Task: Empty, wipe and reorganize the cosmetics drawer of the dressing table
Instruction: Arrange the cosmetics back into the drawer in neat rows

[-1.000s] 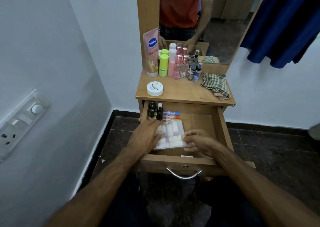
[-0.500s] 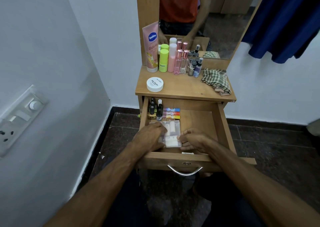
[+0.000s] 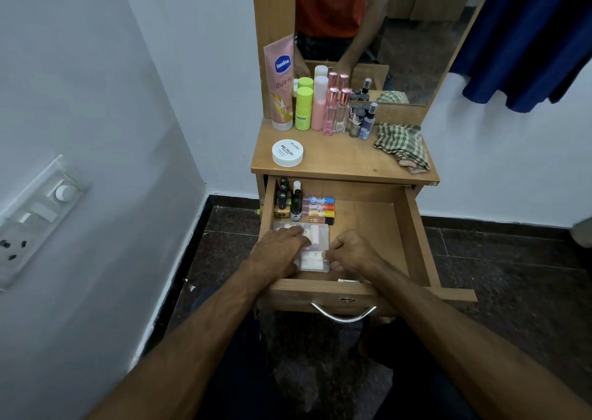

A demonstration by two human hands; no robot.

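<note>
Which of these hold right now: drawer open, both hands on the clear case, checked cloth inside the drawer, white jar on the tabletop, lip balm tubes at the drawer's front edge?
1. The drawer is open. True.
2. The left hand and right hand both touch the clear plastic case. True.
3. The checked cloth lies inside the drawer. False: it lies on the tabletop.
4. The white nail polish remover jar sits on the tabletop. True.
5. The lip balm tubes lie at the drawer's front edge. False: they lie toward the back.

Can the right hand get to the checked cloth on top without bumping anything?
Probably yes. The right hand is down in the open drawer, and the checked cloth lies on the tabletop's right side, with nothing in front of it.
</note>
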